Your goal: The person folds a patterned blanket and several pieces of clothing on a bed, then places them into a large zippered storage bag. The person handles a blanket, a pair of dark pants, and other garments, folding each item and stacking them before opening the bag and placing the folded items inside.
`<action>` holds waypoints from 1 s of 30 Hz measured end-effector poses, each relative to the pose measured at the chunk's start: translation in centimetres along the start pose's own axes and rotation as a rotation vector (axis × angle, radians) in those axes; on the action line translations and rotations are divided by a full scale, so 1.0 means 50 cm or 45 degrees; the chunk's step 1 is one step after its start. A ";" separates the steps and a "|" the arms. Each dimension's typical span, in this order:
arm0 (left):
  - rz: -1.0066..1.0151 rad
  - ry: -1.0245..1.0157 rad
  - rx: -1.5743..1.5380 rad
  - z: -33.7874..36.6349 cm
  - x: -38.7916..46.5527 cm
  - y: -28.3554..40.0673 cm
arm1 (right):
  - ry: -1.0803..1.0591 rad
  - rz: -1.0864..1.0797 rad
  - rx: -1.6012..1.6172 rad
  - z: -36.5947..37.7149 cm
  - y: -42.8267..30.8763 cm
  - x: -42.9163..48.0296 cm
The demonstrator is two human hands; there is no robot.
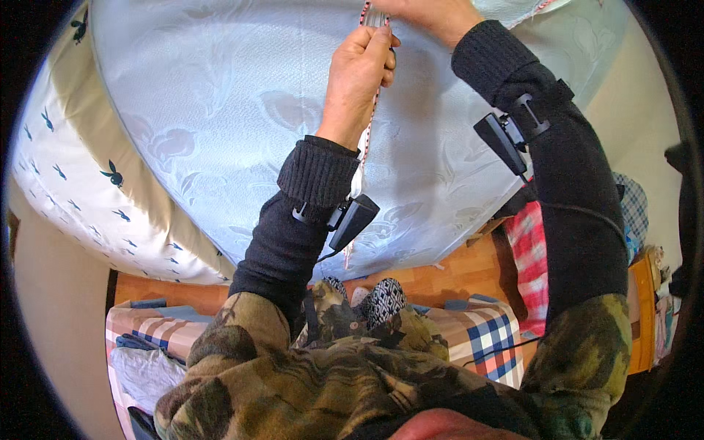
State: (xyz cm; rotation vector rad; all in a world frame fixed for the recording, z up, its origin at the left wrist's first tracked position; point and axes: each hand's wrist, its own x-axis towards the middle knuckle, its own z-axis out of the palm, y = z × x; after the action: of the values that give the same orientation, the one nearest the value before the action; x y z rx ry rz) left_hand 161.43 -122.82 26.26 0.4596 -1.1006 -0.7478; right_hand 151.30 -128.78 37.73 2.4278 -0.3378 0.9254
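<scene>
My left hand (pixel 363 69) is closed around a braided cord (pixel 369 124) in black, pink and white, with pale strands along it. The cord runs down beneath my left forearm to a frayed end (pixel 347 256). Above that fist, cord edges and pale strands (pixel 375 19) show spread a little apart. My right hand (pixel 429 19) is at the top edge beside these strands; its fingers are largely cut off, so its grip cannot be made out. Beneath both hands lies a pale blue, flower-patterned cover (pixel 247 110).
Cream fabric with dark rabbit-head prints (pixel 113 176) borders the cover on the left. Another pinkish cord end (pixel 542 6) lies at the top right. Red-and-white checked cloth (pixel 528 264) hangs at the right, near a wooden cabinet (pixel 641 319). Plaid cloth (pixel 495 341) covers the seat beneath me.
</scene>
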 end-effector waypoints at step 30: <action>-0.580 0.121 0.318 -0.175 -0.283 -0.165 | 0.040 0.401 0.890 -0.032 0.050 0.036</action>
State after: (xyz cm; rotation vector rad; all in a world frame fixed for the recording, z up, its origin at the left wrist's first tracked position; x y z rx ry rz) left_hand 163.34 -118.16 8.37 0.9704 -1.0139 -0.9770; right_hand 150.75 -130.05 40.90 3.0380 -0.4510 1.4008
